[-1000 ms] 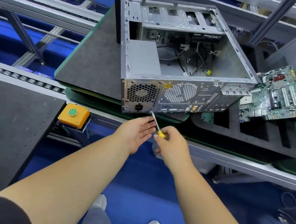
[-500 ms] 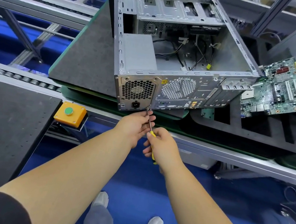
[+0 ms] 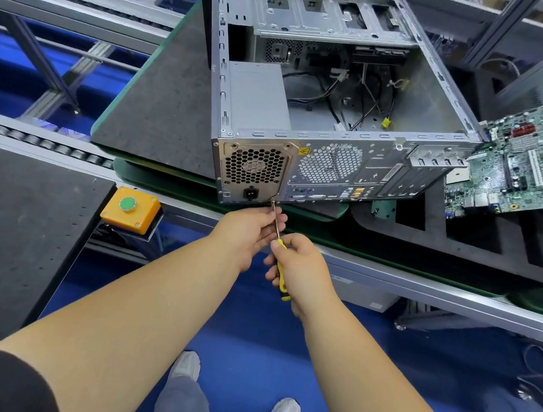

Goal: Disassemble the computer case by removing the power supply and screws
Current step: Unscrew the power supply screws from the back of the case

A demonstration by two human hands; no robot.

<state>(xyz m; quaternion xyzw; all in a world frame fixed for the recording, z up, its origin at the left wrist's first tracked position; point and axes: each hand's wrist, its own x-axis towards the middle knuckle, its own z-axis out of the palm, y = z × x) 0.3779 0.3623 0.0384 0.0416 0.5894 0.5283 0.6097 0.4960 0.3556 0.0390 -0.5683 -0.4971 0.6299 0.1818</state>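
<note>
Gripping screwdriver (image 3: 280,269), right hand (image 3: 301,272), tip at PSU (image 3: 253,172) corner (left hand (image 3: 249,229) steadying shaft)

Counted: one computer case (image 3: 354,168), one power supply (image 3: 251,168), one screwdriver (image 3: 280,269), one circuit board (image 3: 517,165), one push-button box (image 3: 131,210), two hands.

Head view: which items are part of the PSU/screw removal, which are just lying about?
In use:
case
power supply
screwdriver, gripped by right hand, tip at the PSU's lower corner
left hand, fingers on the shaft

Lying about:
motherboard
foam tray
button box
</note>
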